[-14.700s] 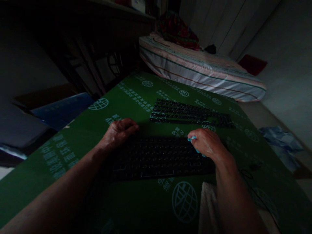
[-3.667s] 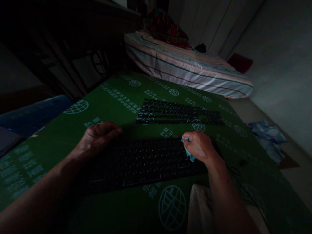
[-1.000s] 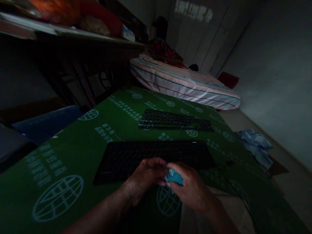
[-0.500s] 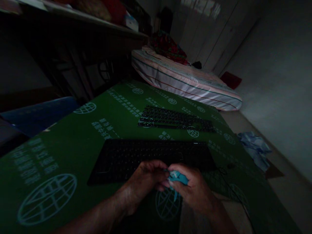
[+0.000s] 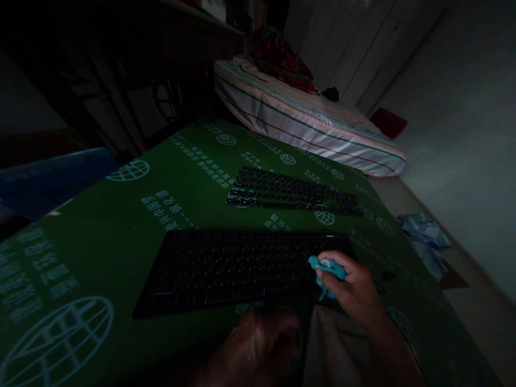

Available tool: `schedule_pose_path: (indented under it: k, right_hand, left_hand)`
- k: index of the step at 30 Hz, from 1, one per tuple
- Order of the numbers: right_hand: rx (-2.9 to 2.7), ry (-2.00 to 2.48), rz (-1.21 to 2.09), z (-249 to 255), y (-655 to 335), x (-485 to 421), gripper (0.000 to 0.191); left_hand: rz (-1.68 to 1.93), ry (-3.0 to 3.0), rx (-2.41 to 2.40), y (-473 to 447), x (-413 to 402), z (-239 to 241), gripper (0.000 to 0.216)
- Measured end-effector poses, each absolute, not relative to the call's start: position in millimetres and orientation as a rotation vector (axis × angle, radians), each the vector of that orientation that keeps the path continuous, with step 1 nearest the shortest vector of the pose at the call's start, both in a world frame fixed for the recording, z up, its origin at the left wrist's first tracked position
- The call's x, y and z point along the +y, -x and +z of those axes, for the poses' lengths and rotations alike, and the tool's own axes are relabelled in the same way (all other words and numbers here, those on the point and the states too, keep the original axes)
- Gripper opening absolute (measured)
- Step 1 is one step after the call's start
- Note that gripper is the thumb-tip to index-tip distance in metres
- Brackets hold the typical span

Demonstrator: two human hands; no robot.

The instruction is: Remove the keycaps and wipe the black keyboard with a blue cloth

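Note:
My right hand [image 5: 355, 285] is closed around a bunched turquoise cloth [image 5: 328, 270], pinched between thumb and fingers over the right end of a black keyboard [image 5: 234, 269]. Small pale dots run in rows across the keyboard, which lies flat. Close to its front edge is my left hand [image 5: 266, 338], curled, dark and smeared by motion, so its fingers are hard to make out. Beyond the keyboard, black keycaps [image 5: 290, 185] are laid out in several rows on the green table [image 5: 189, 183].
A cable [image 5: 381, 287] leaves the keyboard's right side. A striped bed [image 5: 298, 123] stands behind the table, with a blue chair-like surface [image 5: 60, 172] at left. Crumpled bluish cloth or plastic [image 5: 423, 236] lies on the floor at right. The room is dim.
My hands have parted. The right has moved right and slightly up with the turquoise cloth; the left has let go of it and dropped toward me. The view has tilted down a little.

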State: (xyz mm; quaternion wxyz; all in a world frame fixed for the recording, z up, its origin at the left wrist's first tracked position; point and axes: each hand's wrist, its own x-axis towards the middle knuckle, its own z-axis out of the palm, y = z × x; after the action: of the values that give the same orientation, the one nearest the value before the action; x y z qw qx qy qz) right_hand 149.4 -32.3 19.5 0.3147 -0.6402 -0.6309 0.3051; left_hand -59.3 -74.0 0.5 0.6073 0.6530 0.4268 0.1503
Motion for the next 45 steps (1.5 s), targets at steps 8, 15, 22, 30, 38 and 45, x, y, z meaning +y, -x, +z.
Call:
schedule_pose_path:
  k: [8, 15, 22, 30, 38, 45]
  right_hand:
    - [-1.568, 1.712, 0.833, 14, -148, -20, 0.025]
    - [-1.587, 1.717, 0.825, 5, -151, -18, 0.026]
    - [-1.68, 1.732, 0.783, 11, -153, -3, 0.022]
    - [-1.898, 1.742, 0.649, 18, -145, 29, 0.016]
    - [-2.117, 1.846, 0.465, 15, -134, 41, 0.014]
    - [-2.191, 1.949, 0.262, 21, -128, 39, 0.015]
  left_hand:
    - [0.281, -1.844, 0.934, 59, -71, -6, 0.014]
    - [0.288, -1.9, 0.904, 61, -71, -9, 0.015]
    - [0.301, -1.914, 0.881, 64, -72, -9, 0.017]
    - [0.286, -1.917, 0.879, 62, -70, -11, 0.016]
    - [0.326, -1.909, 0.875, 62, -71, -6, 0.018]
    - [0.334, -1.921, 0.906, 61, -72, -2, 0.02]
